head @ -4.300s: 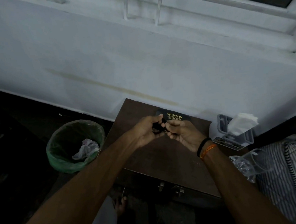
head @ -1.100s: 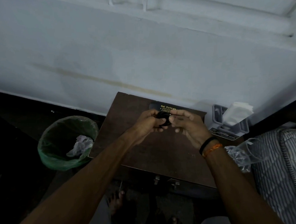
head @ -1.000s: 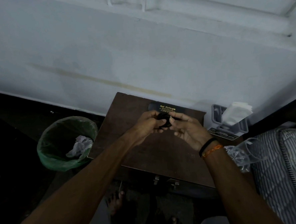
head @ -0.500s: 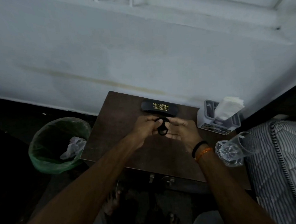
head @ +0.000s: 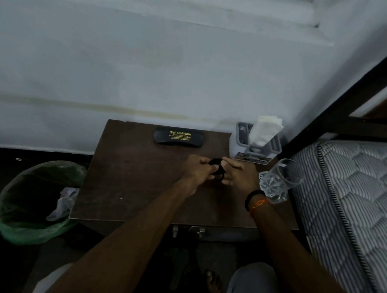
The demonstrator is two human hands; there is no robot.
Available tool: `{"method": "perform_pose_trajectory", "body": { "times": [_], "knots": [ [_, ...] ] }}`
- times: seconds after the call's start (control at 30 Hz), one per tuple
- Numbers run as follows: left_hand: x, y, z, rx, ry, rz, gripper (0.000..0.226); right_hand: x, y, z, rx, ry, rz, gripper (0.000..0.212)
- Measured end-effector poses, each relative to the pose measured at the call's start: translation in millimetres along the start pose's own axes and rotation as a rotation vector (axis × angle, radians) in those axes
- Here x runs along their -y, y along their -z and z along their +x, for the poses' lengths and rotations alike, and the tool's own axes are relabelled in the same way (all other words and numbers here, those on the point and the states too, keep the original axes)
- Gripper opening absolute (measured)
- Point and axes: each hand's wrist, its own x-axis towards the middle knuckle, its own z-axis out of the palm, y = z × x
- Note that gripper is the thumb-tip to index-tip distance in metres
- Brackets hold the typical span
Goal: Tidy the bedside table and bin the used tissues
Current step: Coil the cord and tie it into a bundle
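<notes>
Change: the spectacle case (head: 178, 138) is now uncovered.
Hands: a small black thing (head: 217, 169) is pinched by left hand (head: 197, 171) and right hand (head: 238, 174) fingers.
Tissues: white, crumpled, binned (head: 63, 203).

A striped quilted mattress (head: 359, 204) lies at right beneath a pale wall (head: 137, 59) bearing a faint stain.

Dim, murky, wide-angle edge warp

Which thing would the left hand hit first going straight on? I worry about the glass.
Likely the right hand, which meets the left hand around the small black item. The glass sits farther right.
</notes>
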Motion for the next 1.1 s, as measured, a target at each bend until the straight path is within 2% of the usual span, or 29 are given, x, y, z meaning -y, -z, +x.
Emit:
{"method": "perform_pose_trajectory", "body": {
  "times": [0.1,0.23,0.37,0.47,0.57,0.7,0.9,1.03,1.1],
  "knots": [
    [0.0,-18.7,5.2,0.006,0.010,0.031,0.017,-12.9,11.2,7.5,-0.112,0.042,-0.117,0.030],
    [-0.8,-30.3,14.6,-0.022,0.012,0.125,0.018,-15.2,14.2,15.5,-0.163,0.049,-0.259,0.029],
    [1.1,-29.3,20.3,-0.046,-0.021,0.321,0.016,-15.6,12.0,20.8,-0.179,0.073,-0.453,0.037],
    [-0.4,-28.4,18.5,-0.068,-0.096,0.474,0.016,-13.9,11.9,19.3,-0.207,0.114,-0.603,0.032],
    [1.5,-27.9,18.4,-0.087,-0.158,0.526,0.024,-14.6,10.1,16.7,-0.213,0.152,-0.611,0.032],
    [1.1,-25.6,16.1,-0.099,-0.187,0.486,0.046,-15.9,6.4,14.5,-0.222,0.153,-0.620,0.038],
    [-8.4,-22.7,12.3,-0.049,-0.241,0.508,0.039,-5.6,1.2,3.0,-0.239,0.233,-0.627,0.034],
    [-15.0,-20.5,8.4,-0.032,-0.257,0.456,0.034,-2.8,-1.1,1.0,-0.243,0.242,-0.618,0.051],
    [-15.3,-19.7,6.8,-0.018,-0.272,0.442,0.034,-2.3,-0.7,-0.3,-0.227,0.239,-0.610,0.051]
  ]
}}
